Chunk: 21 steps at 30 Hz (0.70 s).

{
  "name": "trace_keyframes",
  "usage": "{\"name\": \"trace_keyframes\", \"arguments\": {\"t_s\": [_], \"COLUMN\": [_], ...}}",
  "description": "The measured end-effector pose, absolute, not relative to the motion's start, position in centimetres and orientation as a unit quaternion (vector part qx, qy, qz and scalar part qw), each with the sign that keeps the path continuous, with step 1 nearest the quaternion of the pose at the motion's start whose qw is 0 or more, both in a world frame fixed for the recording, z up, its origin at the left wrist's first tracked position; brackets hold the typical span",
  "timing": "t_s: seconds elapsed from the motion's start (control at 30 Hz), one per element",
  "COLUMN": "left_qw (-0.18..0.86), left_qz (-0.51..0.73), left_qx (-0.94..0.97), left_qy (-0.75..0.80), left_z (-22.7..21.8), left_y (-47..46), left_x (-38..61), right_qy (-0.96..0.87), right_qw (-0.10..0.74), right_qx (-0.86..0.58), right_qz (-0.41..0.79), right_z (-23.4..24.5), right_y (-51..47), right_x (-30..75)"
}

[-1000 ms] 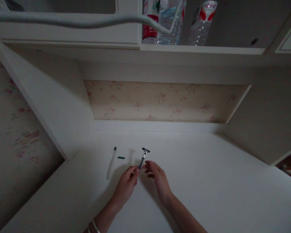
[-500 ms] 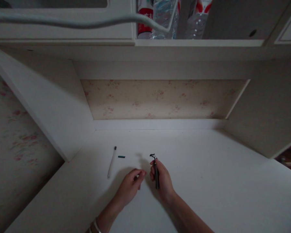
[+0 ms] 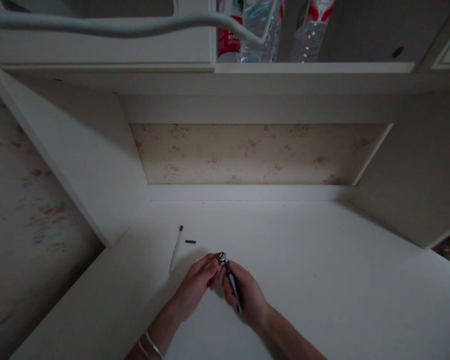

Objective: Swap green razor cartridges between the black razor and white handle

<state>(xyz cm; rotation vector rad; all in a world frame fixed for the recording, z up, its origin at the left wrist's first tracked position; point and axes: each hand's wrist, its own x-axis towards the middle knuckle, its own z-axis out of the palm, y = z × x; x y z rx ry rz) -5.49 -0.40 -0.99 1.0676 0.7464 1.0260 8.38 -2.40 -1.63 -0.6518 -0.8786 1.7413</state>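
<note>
My right hand [image 3: 247, 295] is wrapped round the dark handle of a razor [image 3: 231, 282], its head pointing away from me at the top. My left hand [image 3: 197, 282] reaches in from the left, its fingertips pinched at the razor's head. Both hands hover just above the white desk [image 3: 322, 280]. To the left of them lie a thin white stick with a dark tip [image 3: 175, 249] and a small dark green piece [image 3: 190, 241].
A white shelf unit overhangs the desk, with plastic bottles [image 3: 262, 30] on the upper shelf. A white cable [image 3: 116, 27] runs across the top. Floral wallpaper [image 3: 255, 155] backs the niche. White side panels close in left and right.
The razor passed from my left hand to my right. My right hand then drew it nearer to me, and my left hand's fingers came up to the razor's head.
</note>
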Motion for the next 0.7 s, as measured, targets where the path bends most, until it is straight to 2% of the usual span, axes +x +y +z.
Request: {"name": "trace_keyframes", "arguments": {"t_s": [0.4,0.7], "left_qw": [0.663,0.645], "left_qz": [0.452,0.462], "left_qx": [0.476,0.491], "left_qy": [0.360,0.360], "left_z": [-1.3,-1.6], "left_y": [-0.3,-0.3], "left_x": [-5.6,-5.5], "right_qy": [-0.322,-0.338], "right_qw": [0.514,0.541], "right_qx": [-0.305,-0.323], "right_qz": [0.734,0.699], "right_z": [-2.1,-2.6], "right_y": [-2.2,-2.3], "right_x": [8.6,8.6]}}
